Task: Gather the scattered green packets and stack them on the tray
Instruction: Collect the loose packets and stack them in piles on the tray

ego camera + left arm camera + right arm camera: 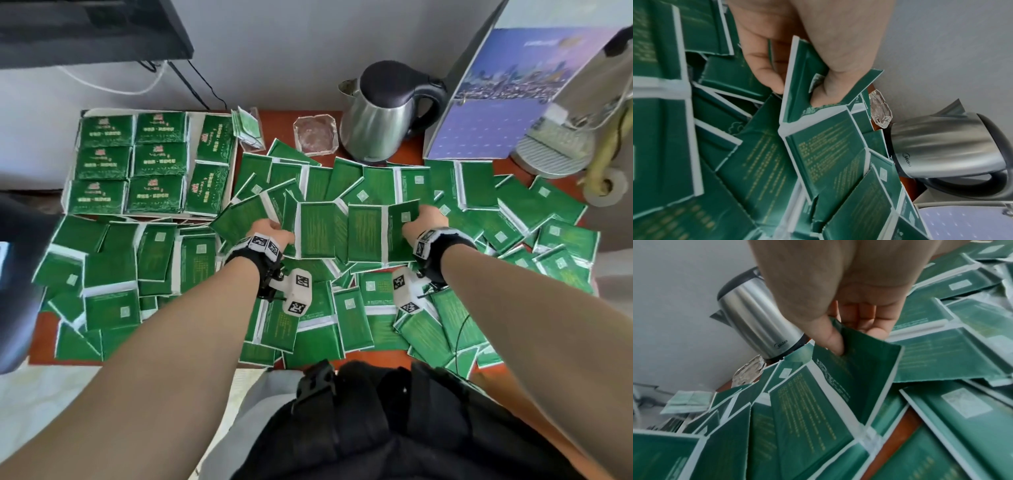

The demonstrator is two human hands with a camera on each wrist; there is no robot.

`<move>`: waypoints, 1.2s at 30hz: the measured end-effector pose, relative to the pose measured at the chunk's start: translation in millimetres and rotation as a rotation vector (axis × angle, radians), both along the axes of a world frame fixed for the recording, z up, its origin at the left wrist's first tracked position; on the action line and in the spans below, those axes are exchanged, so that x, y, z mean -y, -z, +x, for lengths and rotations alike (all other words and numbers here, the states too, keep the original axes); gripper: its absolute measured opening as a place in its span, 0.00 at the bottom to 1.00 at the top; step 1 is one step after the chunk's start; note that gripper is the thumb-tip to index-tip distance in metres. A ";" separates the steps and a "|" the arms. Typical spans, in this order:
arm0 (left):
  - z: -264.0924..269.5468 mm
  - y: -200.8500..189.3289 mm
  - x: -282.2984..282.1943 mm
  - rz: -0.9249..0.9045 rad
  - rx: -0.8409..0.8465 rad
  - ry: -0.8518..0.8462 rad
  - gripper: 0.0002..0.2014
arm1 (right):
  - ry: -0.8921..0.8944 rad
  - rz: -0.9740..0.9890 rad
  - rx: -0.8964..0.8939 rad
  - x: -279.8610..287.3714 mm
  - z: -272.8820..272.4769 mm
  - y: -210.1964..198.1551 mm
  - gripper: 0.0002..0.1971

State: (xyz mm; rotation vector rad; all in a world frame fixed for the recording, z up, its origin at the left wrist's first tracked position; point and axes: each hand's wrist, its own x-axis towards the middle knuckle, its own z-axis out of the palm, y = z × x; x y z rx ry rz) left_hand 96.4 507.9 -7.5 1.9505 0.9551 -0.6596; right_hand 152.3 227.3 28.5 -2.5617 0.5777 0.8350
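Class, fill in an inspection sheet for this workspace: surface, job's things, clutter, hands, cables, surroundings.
Surface: red-brown table, mostly covered by packets.
Job's things: green packets scattered, overlapping; tray at rear left holds neat stacks of packets; a strip of joined packets is held up between both hands.
Clutter: steel kettle, glass ashtray, clear holder of small sachets, calendar.
Hands: left hand and right hand each pinch one end of the strip.
Cables: white cable and black cable behind the table.
Surroundings: grey wall.
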 end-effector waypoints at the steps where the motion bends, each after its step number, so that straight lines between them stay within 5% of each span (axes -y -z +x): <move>1: -3.1 -0.3 0.6 0.015 -0.001 0.004 0.29 | -0.020 0.001 0.013 -0.4 -0.3 -1.0 0.17; 6: -8.3 -12.7 9.9 0.168 0.014 0.084 0.24 | -0.144 0.007 0.059 -8.6 -1.9 -5.8 0.13; 9: -11.2 -17.9 26.4 0.323 0.072 0.186 0.35 | -0.287 -0.015 0.085 -19.5 -8.2 -6.3 0.17; 15: -19.4 11.6 66.4 0.509 0.187 0.538 0.48 | -0.464 -0.080 0.044 -56.2 -31.6 27.1 0.46; 19: -34.2 37.1 87.3 0.543 0.210 0.650 0.52 | -0.485 -0.031 0.030 -70.3 -51.4 51.4 0.53; 36: -40.5 52.5 96.3 0.458 0.357 0.450 0.41 | -0.558 -0.057 0.197 -58.1 -70.3 89.4 0.46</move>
